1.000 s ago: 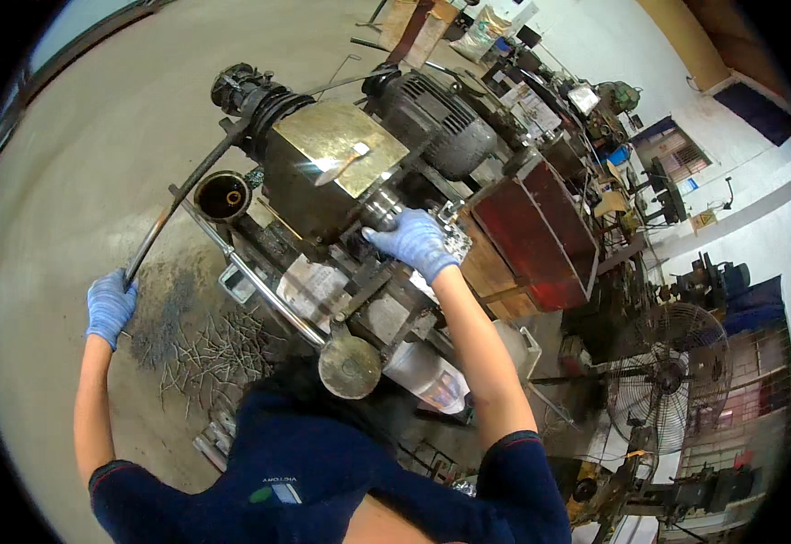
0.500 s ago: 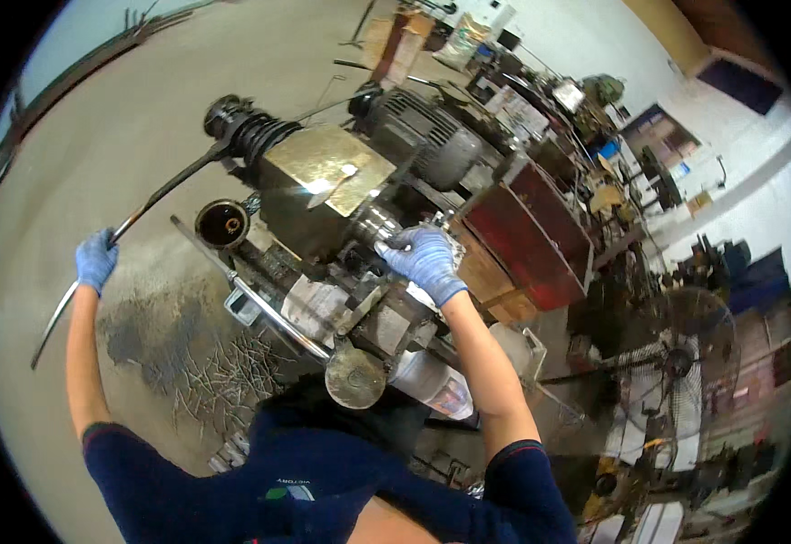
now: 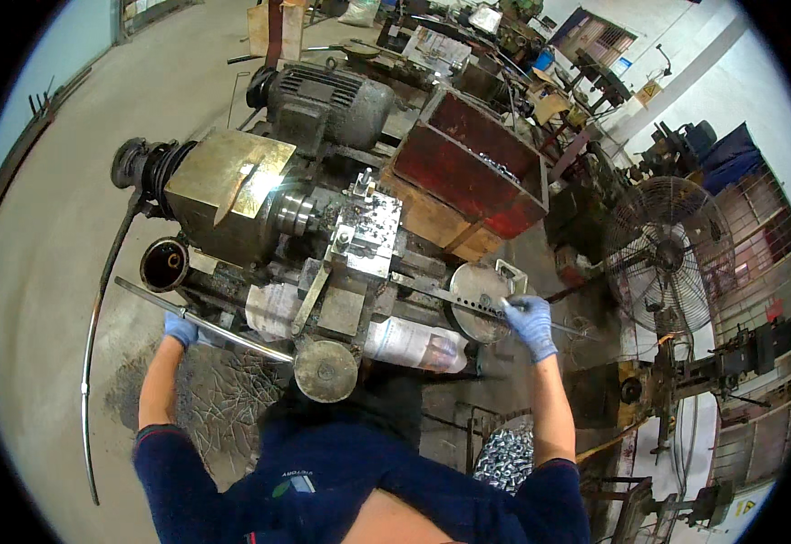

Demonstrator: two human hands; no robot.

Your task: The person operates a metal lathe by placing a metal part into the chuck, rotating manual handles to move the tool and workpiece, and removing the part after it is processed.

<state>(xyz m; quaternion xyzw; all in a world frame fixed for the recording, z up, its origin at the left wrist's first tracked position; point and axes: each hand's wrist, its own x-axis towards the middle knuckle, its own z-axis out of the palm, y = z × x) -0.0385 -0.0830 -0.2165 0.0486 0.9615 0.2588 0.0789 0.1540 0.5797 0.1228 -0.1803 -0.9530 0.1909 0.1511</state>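
My left hand [image 3: 180, 328], in a blue knitted glove, is closed round the long metal lever [image 3: 232, 332] that slopes to a round metal disc [image 3: 326, 370] in front of me. Out to the right, my gloved right hand [image 3: 532, 325] is closed at the outer end of a flat metal bar with a row of holes [image 3: 454, 297]; its fingertips are partly hidden. Between the hands stands a greasy lathe-like machine with a yellowish headstock [image 3: 223, 177], a shiny chuck [image 3: 296, 213] and a chip-covered tool block [image 3: 368, 231].
A long curved lever [image 3: 87, 385] hangs at the machine's left. Behind are a motor [image 3: 332, 102] and a red metal box [image 3: 477, 154]. A round plate [image 3: 477, 328] lies under the perforated bar. A fan [image 3: 669, 254] stands right; small metal parts [image 3: 507, 458] fill a container near my right arm.
My left hand has let go of the long curved lever, which now hangs down, and has moved to the metal lever. My right hand has left the chuck for the perforated bar.
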